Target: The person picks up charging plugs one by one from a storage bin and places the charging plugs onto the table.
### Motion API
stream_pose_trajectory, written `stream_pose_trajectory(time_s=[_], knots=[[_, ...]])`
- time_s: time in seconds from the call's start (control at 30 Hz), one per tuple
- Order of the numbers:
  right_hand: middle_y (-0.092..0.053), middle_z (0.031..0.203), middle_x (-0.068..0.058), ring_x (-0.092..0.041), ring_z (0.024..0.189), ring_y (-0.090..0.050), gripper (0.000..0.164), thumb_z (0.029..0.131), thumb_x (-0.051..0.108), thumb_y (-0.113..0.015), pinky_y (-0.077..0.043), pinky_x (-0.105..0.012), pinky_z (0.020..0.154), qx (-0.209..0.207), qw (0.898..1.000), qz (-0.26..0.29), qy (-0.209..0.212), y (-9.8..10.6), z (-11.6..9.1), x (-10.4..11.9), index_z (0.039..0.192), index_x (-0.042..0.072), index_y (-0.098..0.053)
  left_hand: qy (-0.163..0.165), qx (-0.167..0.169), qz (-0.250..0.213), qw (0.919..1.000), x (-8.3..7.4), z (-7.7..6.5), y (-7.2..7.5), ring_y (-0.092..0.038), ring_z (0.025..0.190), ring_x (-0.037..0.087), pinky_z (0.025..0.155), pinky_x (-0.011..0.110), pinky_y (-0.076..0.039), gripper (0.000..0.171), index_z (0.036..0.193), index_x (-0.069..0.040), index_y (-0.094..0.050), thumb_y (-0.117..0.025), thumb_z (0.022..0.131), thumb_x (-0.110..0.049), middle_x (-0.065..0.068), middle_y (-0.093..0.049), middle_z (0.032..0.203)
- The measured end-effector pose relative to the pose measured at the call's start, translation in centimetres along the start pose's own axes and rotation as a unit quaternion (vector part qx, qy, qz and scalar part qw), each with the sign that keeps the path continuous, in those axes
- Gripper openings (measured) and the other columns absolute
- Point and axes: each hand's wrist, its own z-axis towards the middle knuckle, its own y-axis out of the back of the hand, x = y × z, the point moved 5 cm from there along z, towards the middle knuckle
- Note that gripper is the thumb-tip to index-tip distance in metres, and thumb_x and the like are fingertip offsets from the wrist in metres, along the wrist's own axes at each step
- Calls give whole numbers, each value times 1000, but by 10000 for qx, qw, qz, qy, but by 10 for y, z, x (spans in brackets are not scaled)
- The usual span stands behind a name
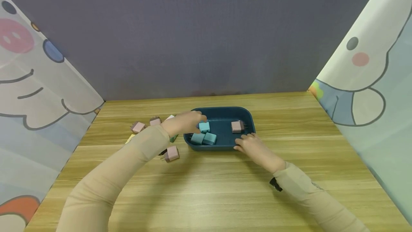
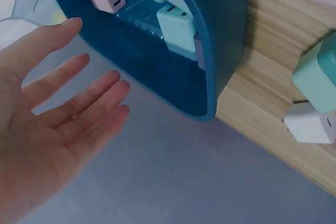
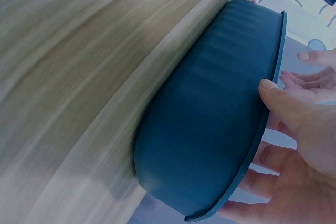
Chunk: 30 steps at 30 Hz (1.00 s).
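Note:
A dark blue bin (image 1: 222, 126) stands on the table, with several teal plug chargers (image 1: 210, 139) in its left part and a pink charger (image 1: 236, 127) at the right. My left hand (image 1: 188, 121) hovers over the bin's left end. In the left wrist view its fingers are spread and relaxed, and the palm is bare. At the front right corner of the bin, my right hand (image 1: 257, 149) holds the rim. The right wrist view shows the thumb (image 3: 270, 90) on the outer wall and the other fingers reaching over the rim.
Left of the bin lie more chargers: pink ones (image 1: 139, 127), a white one (image 2: 310, 124), a green one (image 2: 317, 77) and a yellow piece (image 1: 130, 139) partly behind my left sleeve. A grey wall (image 1: 206, 46) rises at the back; cartoon-printed sheets (image 1: 360, 63) flank the wooden table (image 1: 209, 189).

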Motion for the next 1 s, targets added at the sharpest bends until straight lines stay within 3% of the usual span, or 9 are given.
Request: stream_pose_trajectory(time_s=[0.33, 0.7, 1.0], knots=[[-56, 68, -3, -19, 63, -56, 14, 81, 21, -63, -46, -46, 71, -26, 10000, -71, 42, 0, 1, 0, 73, 11, -57, -426, 194, 495, 9977, -14, 13, -7, -53, 102, 23, 78, 30, -46, 41, 120, -10, -53, -64, 81, -15, 11, -50, 120], [-55, 68, -2, -18, 62, -55, 15, 81, 22, -62, -46, -43, 68, 59, 9999, -91, 39, 1, 1, 0, 72, 12, -56, -537, 538, 768, 9941, -20, 33, -21, -50, 106, 19, 82, 27, -45, 42, 122, -11, -53, -64, 82, -17, 7, -50, 121], [-56, 68, -2, -19, 63, -56, 15, 81, 22, -62, -47, -46, 69, 69, 9999, -121, 42, 0, 1, 0, 73, 12, -56, -584, 707, 826, 9924, -27, 41, -24, -50, 107, 19, 81, 27, -45, 47, 124, -12, -51, -66, 80, -20, 8, -46, 127]])
